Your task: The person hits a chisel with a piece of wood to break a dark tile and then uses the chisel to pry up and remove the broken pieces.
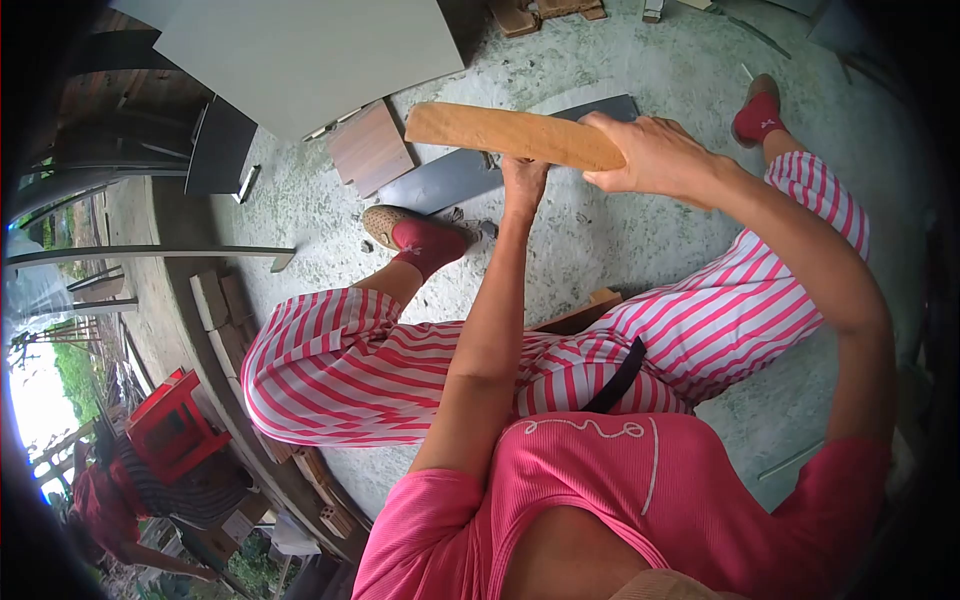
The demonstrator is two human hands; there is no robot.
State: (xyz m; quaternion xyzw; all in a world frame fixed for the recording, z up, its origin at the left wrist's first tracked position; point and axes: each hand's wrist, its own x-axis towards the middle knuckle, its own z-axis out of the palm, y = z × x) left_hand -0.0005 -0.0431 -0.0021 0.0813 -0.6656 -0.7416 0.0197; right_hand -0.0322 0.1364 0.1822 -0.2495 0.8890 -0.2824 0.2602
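Observation:
A long curved piece of tan wood [500,132] is held up in front of me, above the floor. My right hand [655,155] grips its right end, thumb below and fingers over the top edge. My left hand [524,180] is under the middle of the wood; its fingers are mostly hidden behind the piece. Below the wood, a dark grey board [435,183] lies on the floor, partly covered by my hands and the wood. Beside it is a brownish wood-grain panel [370,150].
A large pale sheet [310,60] lies at the top left, next to a dark panel [222,148]. Wooden blocks [530,15] are at the top. Bricks [212,300] line a concrete ledge. Beyond it, another person [110,510] is near a red plastic chair [175,425].

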